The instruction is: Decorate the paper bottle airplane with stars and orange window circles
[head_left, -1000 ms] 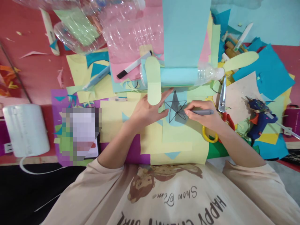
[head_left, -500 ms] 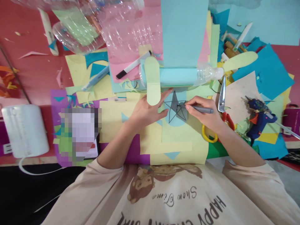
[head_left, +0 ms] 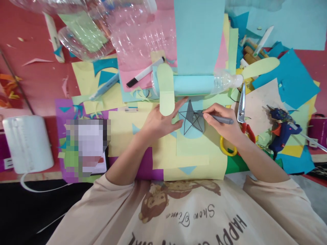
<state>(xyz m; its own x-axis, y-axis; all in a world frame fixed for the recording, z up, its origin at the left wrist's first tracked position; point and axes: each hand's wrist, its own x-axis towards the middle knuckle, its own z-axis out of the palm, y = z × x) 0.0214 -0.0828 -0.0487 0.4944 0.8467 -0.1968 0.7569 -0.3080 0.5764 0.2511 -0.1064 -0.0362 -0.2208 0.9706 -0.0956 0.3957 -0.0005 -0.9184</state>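
Observation:
Between the fingers of my right hand [head_left: 222, 120] is a grey marker pen [head_left: 221, 119], its tip on a star drawn in dark lines. The star is on a light blue piece of paper [head_left: 192, 132], with its upper point and part of the middle filled in grey. Spread flat on the papers to the left, my left hand [head_left: 163, 120] has its fingertips beside the star. A pale green rounded strip [head_left: 167, 102] covers part of that hand. The strip sticks out from a plastic bottle [head_left: 194, 84] wrapped in light blue paper, lying on its side just above.
Scissors [head_left: 242, 105] with red and yellow handles lie by my right wrist. Further right is a blue glue gun [head_left: 281, 137]. A black-and-white marker [head_left: 145, 72], clear plastic bottles [head_left: 143, 34], paper scraps and a white box-like device [head_left: 28, 144] lie around.
The pen tip has shifted slightly on the star, and grey shading shows near its middle. My left hand stays in place.

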